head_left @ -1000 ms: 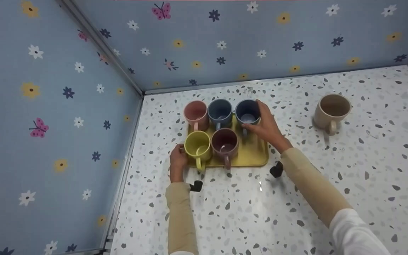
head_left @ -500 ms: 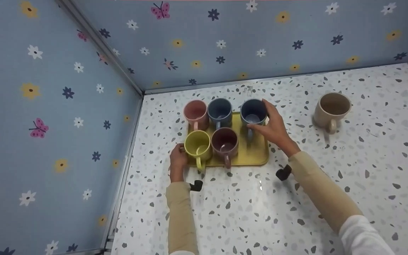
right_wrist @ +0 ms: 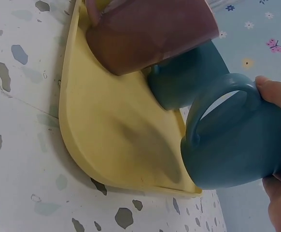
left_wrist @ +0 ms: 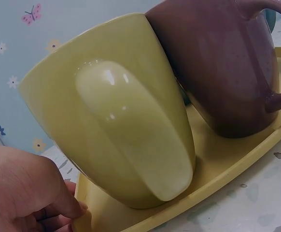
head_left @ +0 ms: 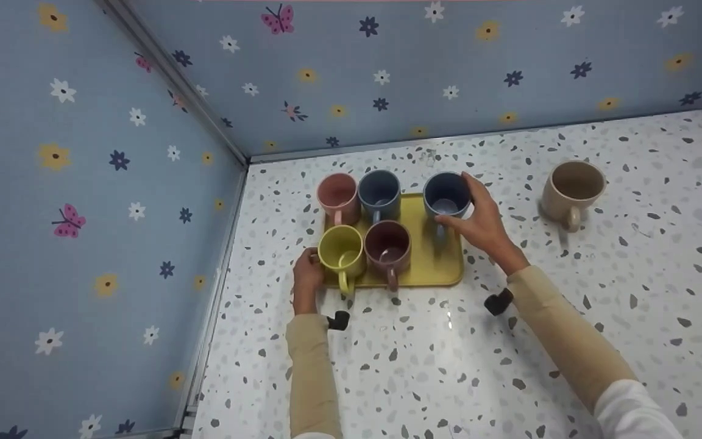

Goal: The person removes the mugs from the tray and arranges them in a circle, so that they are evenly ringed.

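My right hand [head_left: 486,224] grips a blue mug [right_wrist: 239,145] by its side and rim, thumb toward the near side. The mug hangs over the right end of a yellow tray [head_left: 433,268], its shadow falling on the bare tray floor in the right wrist view. At the tray's left edge my left hand [head_left: 307,272] pinches the rim, thumb on top in the left wrist view. Close by that hand stands a yellow-green mug [left_wrist: 126,111], with a plum mug [left_wrist: 222,63] to its right. Behind them on the tray are a pink mug [head_left: 337,194] and another blue mug [head_left: 379,192].
A beige mug [head_left: 572,192] stands alone on the speckled table [head_left: 400,366], to the right of the tray. Flower-patterned wall panels [head_left: 339,67] close off the back and left sides.
My right hand has moved the blue mug rightward, away from the other blue mug, widening the gap between them. The left hand stays at the tray's edge.
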Tool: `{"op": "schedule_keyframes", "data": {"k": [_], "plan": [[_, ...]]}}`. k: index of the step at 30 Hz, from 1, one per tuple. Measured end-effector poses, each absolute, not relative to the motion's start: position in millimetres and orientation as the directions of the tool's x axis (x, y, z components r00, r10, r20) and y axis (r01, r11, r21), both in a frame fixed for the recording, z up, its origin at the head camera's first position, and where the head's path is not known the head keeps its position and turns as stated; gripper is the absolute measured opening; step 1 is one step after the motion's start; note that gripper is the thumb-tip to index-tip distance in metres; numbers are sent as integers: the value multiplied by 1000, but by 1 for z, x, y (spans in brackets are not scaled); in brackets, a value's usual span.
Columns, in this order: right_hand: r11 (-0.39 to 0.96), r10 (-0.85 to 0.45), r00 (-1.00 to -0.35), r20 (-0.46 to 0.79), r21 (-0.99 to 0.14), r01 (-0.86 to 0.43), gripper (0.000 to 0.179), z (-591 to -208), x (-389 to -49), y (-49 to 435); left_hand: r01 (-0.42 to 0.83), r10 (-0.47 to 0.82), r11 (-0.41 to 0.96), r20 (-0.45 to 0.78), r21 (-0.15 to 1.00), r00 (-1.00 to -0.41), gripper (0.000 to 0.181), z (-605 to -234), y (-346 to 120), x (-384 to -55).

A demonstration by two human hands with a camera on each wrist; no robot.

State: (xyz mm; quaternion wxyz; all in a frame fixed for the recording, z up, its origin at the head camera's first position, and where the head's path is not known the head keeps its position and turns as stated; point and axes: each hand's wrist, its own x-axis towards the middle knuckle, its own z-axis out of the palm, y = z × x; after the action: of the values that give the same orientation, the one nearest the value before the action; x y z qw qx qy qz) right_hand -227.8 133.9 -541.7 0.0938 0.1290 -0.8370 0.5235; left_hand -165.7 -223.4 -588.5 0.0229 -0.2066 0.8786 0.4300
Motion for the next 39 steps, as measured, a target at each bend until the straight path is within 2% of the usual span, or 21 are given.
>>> {"op": "schedule_keyframes", "data": {"k": [19, 31, 39], "plan": [[442, -113, -952, 284, -844, -304, 97, -533, -212, 150, -412, -340, 520, -261, 748, -903, 33, -594, -229, -169], [449, -66, -954, 292, -845, -289, 97, -523, -200, 163, -356, -338, 545, -190, 759, -922, 34, -588, -225, -164], [445, -29, -962, 271, -858, -255, 99, -521, -193, 177, -373, -343, 534, -209, 758, -916, 34, -590, -225, -166]]}}
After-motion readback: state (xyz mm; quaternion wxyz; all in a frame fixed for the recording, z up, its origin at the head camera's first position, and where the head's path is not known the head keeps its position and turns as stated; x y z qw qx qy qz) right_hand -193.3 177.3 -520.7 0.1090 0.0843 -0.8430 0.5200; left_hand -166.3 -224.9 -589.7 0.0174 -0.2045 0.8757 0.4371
